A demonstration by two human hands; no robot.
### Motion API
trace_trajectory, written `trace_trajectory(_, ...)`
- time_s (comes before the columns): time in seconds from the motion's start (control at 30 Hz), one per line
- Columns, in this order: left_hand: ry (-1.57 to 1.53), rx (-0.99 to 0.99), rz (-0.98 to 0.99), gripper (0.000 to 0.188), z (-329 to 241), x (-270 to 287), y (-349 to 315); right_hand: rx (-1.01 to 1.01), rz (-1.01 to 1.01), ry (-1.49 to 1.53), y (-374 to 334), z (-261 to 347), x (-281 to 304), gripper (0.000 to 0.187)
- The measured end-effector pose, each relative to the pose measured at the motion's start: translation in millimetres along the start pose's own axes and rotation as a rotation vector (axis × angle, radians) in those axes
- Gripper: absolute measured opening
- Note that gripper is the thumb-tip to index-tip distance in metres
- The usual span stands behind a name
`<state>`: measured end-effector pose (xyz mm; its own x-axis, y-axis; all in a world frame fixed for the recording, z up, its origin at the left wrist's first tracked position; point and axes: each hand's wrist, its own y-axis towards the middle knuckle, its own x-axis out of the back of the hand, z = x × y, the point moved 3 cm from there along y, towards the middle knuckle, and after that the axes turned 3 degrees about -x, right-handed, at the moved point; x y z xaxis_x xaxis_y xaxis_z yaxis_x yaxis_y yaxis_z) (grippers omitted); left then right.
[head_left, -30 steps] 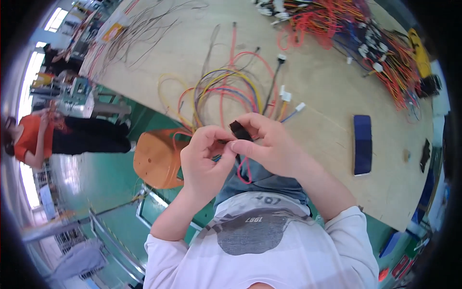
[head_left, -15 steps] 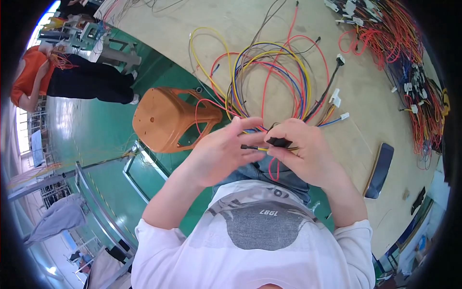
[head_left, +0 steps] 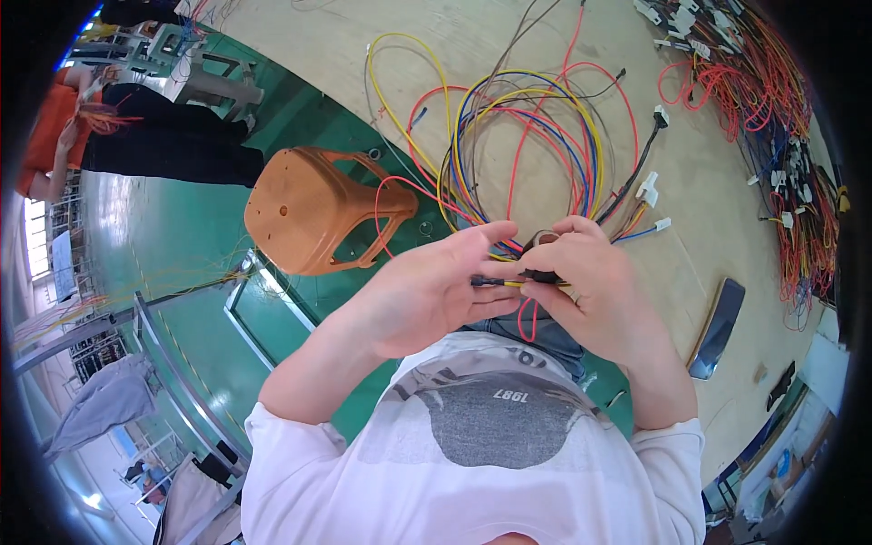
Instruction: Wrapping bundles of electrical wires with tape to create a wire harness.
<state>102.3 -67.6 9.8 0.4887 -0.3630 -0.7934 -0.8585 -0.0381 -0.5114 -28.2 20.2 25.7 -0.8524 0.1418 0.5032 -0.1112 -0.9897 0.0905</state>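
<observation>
A looped bundle of yellow, blue, red and black wires (head_left: 599,165) lies on the table, its near side running under my hands. My right hand (head_left: 595,286) pinches a black piece (head_left: 542,276), which looks like tape, between thumb and fingers against the wires. A dark ring with a brownish inside (head_left: 543,239), perhaps a tape roll, shows at its fingertips. Beside it my left hand (head_left: 422,295) is open, fingers stretched toward the right hand. A yellow wire with a black end (head_left: 480,282) crosses by the left fingers. A red wire loop (head_left: 527,322) hangs below.
Wire ends with white connectors (head_left: 648,189) spread right of the loop. A phone (head_left: 718,329) lies farther right on the table (head_left: 672,254). Heaped red and black harnesses (head_left: 763,100) cover the far right. An orange stool (head_left: 295,213) stands left; a person in orange (head_left: 50,136) stands beyond.
My left fingers have straightened and stretched out beside the right hand. The right hand keeps its pinch on the black piece, and the dark ring shows more clearly. The view has shifted slightly.
</observation>
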Motion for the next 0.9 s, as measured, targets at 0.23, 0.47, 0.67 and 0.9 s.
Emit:
trace_trajectory(0.23,0.634,-0.275,-0.160,0.044,8.7,-5.8,0.1,-0.127,-0.025,0.120,-6.8,-11.8,4.5,0.022)
trace_trajectory(0.47,0.396,-0.146,-0.162,0.045,9.7,-0.6,-0.5,-0.376,-0.013,0.573,-18.5,-26.6,6.6,0.018)
trace_trajectory(0.67,0.404,-0.116,-0.114,0.041,16.1,-7.0,0.1,-0.423,0.021,0.629,-21.3,-26.4,4.1,0.018)
trace_trajectory(0.9,1.751,-0.723,-0.185,0.015,8.7,-17.6,1.0,-0.117,-0.104,0.094,-21.7,-18.7,-2.6,0.022)
